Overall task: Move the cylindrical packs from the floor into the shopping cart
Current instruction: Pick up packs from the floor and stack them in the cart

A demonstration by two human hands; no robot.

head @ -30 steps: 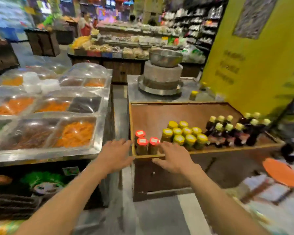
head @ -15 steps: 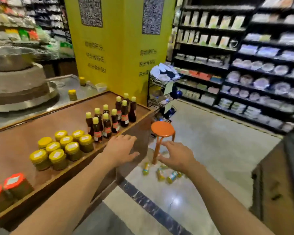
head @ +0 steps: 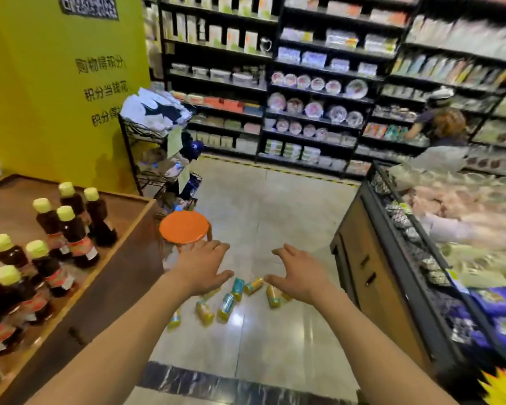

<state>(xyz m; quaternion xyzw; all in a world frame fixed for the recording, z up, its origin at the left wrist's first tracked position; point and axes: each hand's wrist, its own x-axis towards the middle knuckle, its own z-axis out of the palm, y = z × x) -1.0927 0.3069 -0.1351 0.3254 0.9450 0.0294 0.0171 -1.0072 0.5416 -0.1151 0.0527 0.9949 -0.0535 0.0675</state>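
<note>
Both hands advanced toward the cylindrical packs (head: 227, 306), scattered on the floor (head: 275, 331) at 6 o'clock. Left hand (head: 200, 268) and right hand (head: 300, 271) were spread, empty. Packs appeared light, rigid, roll-prone; grasp mid-body.

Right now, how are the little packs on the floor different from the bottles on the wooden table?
The cylindrical packs lie tipped on their sides, scattered across the floor; the bottles stand upright, grouped on the wooden table. The packs look yellow and teal; the bottles are dark brown with pale yellow caps. The packs look shorter and have no narrow neck; the bottles do. Neither hand holds any of them.
</note>
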